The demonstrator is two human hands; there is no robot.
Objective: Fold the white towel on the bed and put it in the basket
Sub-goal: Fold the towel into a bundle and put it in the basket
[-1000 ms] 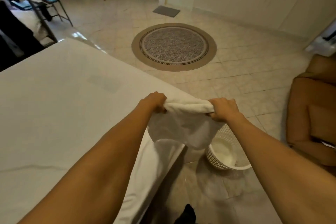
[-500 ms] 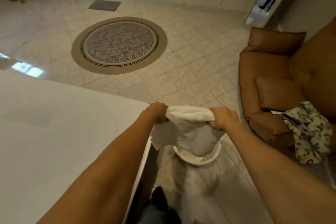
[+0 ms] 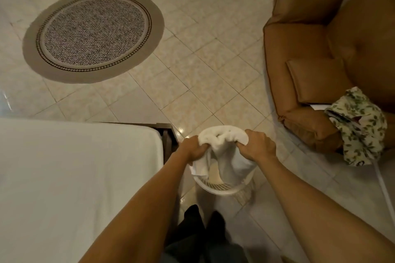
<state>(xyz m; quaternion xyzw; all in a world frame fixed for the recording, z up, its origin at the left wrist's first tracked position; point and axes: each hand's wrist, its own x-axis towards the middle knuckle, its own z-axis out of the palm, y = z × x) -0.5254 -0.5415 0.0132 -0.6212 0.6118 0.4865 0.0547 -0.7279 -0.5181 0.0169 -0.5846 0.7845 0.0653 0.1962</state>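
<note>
The folded white towel (image 3: 222, 147) hangs between my two hands, right over the white lattice basket (image 3: 222, 189) on the floor. Its lower part dips inside the basket's rim. My left hand (image 3: 192, 149) grips the towel's left end and my right hand (image 3: 257, 147) grips the right end. The bed (image 3: 74, 177) with its white sheet lies to the left, its corner just beside my left hand. Most of the basket is hidden behind the towel and my hands.
A brown armchair (image 3: 320, 70) stands at the right with a leaf-patterned cloth (image 3: 361, 128) draped over its front. A round grey rug (image 3: 94, 34) lies on the tiled floor at the upper left. My dark-clad feet (image 3: 203, 226) stand just below the basket.
I have turned from the bed towards the basket. The towel has moved off the bed corner, come over the basket and sunk lower into it, bunching between my hands.
</note>
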